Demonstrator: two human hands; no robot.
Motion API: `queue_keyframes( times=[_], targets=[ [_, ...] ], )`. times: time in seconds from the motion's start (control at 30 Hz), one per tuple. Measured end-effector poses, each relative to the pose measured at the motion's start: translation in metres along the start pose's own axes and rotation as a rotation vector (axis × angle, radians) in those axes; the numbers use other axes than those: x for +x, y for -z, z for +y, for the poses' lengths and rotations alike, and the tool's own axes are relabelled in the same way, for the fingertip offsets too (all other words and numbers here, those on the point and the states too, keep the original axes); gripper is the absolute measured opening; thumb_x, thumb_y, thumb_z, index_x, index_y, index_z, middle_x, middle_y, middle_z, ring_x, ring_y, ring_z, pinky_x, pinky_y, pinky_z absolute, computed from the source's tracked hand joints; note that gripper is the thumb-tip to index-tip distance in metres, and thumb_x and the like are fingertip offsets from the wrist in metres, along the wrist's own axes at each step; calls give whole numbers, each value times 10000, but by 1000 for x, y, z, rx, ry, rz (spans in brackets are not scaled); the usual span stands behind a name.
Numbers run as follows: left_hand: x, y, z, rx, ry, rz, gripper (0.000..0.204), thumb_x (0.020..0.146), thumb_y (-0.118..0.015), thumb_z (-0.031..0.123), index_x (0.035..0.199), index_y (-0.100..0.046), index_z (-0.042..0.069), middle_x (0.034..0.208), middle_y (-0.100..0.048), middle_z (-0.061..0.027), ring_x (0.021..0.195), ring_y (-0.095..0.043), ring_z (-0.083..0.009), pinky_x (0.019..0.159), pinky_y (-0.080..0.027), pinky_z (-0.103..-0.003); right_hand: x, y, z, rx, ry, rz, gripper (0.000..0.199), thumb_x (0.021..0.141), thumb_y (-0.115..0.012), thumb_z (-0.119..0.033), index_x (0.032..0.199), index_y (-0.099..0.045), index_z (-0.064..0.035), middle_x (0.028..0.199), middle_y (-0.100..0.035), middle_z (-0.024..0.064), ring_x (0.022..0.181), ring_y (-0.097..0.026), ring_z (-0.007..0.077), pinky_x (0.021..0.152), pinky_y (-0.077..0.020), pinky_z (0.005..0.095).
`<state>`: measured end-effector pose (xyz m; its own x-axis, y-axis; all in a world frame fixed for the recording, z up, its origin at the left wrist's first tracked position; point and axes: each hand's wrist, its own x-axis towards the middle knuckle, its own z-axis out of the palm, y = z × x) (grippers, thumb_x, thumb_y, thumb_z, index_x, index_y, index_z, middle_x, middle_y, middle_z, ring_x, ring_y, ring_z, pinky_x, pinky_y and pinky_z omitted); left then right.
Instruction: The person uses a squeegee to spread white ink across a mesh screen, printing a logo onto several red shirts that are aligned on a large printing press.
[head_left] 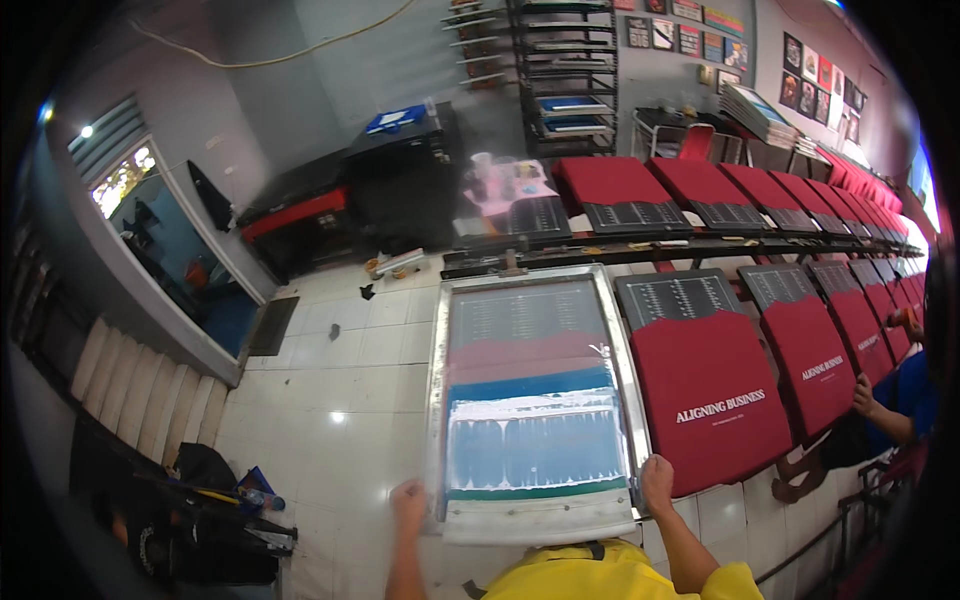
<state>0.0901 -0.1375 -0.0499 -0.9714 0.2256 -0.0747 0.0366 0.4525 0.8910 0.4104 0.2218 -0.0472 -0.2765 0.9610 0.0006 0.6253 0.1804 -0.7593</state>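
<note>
A screen printing frame with pale metal sides lies before me over a red and black platen. Its mesh is blue in the near half, with a thick band of white ink across it and thinner white streaks nearer to me. A pale bar with a green strip along its far edge spans the near end. My left hand, slightly blurred, is closed at the frame's near left corner; its fingertips are hard to see. At the near right corner, my right hand grips the metal edge.
To the right, platens with red cloth bearing white print run in a row; a second row stands beyond a dark rail. A co-worker in blue is at far right. Tubs stand behind the frame. Bags lie at left.
</note>
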Motion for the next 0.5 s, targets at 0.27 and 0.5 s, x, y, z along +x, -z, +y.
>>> queue_keyframes(
  times=[0.27,0.5],
  targets=[
    [-8,6,5,153,35,-23,251,924,-580,171,819,-660,-42,674,-616,-81,630,-560,-163,586,-452,-373,-12,8,-32,91,9,-72,360,988,-442,-196,1206,-601,43,1080,-647,290,1065,-616,435,932,-468,457],
    [0,13,-11,232,52,-6,263,917,-603,188,934,-682,-62,877,-690,-124,798,-622,-196,738,-505,-350,-20,11,-34,220,229,5,356,993,-458,-122,1272,-562,73,1347,-550,256,1278,-513,382,1099,-376,405]
  ],
)
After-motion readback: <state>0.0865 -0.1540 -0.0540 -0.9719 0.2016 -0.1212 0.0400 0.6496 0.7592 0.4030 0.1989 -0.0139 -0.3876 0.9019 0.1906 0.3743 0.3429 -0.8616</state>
